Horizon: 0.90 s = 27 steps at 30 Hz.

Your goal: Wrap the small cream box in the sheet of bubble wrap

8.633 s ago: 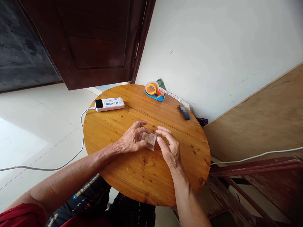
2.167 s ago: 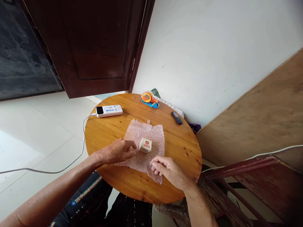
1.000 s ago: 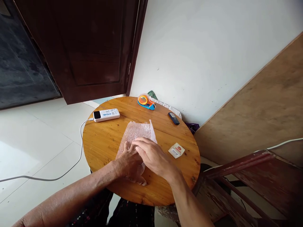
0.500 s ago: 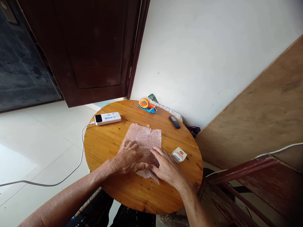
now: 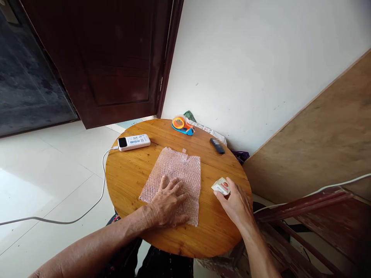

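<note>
A sheet of pinkish bubble wrap [image 5: 179, 166] lies spread on the round wooden table [image 5: 127, 181]. My left hand [image 5: 169, 202] rests flat on its lower half, fingers stretched out. To the right sits a small cream box [image 5: 222, 184] with a red label and a barcode. My right hand [image 5: 237, 202] has its thumb at the near side of this box and its fingers at the right side, closed around it. The box still stands on the tabletop.
A white power bank [image 5: 135, 142] with a plugged-in cable [image 5: 103, 173] lies at the table's left. An orange and blue tape dispenser [image 5: 183, 124] stands at the far edge, near a dark blurred object [image 5: 217, 146]. The white wall [image 5: 232, 77] rises behind.
My right hand has left the bubble wrap and moved right to the small box. My left hand has flattened on the wrap, which now lies more spread out.
</note>
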Available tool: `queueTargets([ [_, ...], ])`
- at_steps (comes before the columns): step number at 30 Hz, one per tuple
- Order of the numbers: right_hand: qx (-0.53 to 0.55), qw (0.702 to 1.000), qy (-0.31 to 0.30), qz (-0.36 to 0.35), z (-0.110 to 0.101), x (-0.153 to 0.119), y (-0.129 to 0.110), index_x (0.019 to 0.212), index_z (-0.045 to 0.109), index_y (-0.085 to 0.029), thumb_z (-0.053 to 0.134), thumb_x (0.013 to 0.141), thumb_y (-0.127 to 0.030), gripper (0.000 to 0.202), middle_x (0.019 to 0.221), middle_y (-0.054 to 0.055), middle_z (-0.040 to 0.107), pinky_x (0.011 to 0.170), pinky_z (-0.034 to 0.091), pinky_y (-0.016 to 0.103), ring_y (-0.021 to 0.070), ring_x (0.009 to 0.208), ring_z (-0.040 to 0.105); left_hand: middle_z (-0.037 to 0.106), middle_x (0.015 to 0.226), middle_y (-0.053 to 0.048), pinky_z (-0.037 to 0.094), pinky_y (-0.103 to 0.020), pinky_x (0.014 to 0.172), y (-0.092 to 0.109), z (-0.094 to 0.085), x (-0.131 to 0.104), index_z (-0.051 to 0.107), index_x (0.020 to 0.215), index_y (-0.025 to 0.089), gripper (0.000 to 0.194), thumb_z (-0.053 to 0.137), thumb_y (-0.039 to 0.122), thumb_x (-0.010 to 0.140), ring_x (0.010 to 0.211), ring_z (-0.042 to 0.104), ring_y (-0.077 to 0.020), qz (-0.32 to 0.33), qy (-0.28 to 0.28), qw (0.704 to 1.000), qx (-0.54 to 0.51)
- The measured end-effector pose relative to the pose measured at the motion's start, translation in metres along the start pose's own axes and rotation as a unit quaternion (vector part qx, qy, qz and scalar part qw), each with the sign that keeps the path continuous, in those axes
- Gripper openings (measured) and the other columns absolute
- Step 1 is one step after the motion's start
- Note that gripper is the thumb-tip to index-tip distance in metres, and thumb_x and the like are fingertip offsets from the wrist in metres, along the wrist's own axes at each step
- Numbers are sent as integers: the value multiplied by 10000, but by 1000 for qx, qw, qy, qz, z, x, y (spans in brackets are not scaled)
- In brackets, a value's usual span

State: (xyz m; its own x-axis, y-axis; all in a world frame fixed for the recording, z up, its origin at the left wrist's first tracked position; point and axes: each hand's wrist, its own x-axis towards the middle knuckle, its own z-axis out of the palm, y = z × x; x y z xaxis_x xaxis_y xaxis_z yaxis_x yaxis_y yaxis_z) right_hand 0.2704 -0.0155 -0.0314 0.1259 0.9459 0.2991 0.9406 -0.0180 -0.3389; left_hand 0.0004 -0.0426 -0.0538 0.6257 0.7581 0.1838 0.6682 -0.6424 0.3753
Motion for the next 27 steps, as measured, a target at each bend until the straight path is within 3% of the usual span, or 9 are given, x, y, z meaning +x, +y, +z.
queueTargets([
  [2,38,998,-26,50,-2,4,1,1259,587,-156,610,762,-392,550,1162,177,686,924,490,531,371,1089,634,436,1494,-171,116,-759,1126,0,-1,0,557,1339,244,644,609,623,820,1421,307,-415,0,0,1000,-3],
  [4,132,989,-18,59,-4,3,-13,1236,590,-187,636,757,-433,540,1130,139,706,913,508,479,327,1047,656,443,1488,-172,113,-762,1124,0,0,1,560,1339,244,641,610,618,821,1422,307,-416,1,3,1000,-4],
  [6,267,963,-19,28,-3,1,-39,1239,577,-199,672,759,-469,559,1167,119,703,923,517,424,281,1038,667,437,1493,-171,107,-764,1124,1,1,3,561,1342,245,639,608,617,824,1427,299,-417,-2,6,1000,-1],
  [9,385,915,-114,-43,8,1,-80,1293,533,-200,684,785,-430,578,1228,108,683,933,522,372,240,1059,669,417,1509,-168,118,-761,1125,3,1,2,542,1364,243,669,631,607,810,1428,293,-420,-10,7,1000,6],
  [13,330,933,-135,-57,40,8,-98,1243,571,-191,670,755,-320,514,1131,88,714,939,510,411,248,1023,669,437,1498,-137,163,-707,1154,3,-11,-9,547,1349,270,667,659,617,790,1409,335,-396,-7,16,1000,4],
  [16,304,939,-132,-88,56,10,-92,1253,579,-221,667,739,-271,523,1158,69,707,974,488,431,250,1069,651,590,1322,-110,322,-539,1149,-8,-23,-19,623,1225,241,387,584,453,904,1262,511,-299,-54,46,997,13],
  [17,301,940,-130,-98,58,9,-89,1257,581,-229,665,734,-253,530,1169,65,704,977,485,429,248,1077,648,600,1299,-124,361,-512,1123,-14,-25,-22,628,1210,213,379,600,423,896,1251,514,-307,-74,50,996,24],
  [23,318,937,-104,-103,52,2,-93,1298,568,-210,660,763,-283,547,1151,80,713,916,519,390,235,1021,670,544,1392,-138,339,-502,1139,-36,-24,-24,526,1332,184,641,718,446,779,1306,469,-332,-94,43,994,26],
  [27,244,950,-96,-171,56,-2,-99,1302,577,-226,660,762,-223,546,1170,83,711,966,482,437,263,1071,644,560,1379,-137,336,-487,1141,-34,-23,-23,497,1360,179,698,743,416,752,1297,483,-317,-98,46,994,8],
])
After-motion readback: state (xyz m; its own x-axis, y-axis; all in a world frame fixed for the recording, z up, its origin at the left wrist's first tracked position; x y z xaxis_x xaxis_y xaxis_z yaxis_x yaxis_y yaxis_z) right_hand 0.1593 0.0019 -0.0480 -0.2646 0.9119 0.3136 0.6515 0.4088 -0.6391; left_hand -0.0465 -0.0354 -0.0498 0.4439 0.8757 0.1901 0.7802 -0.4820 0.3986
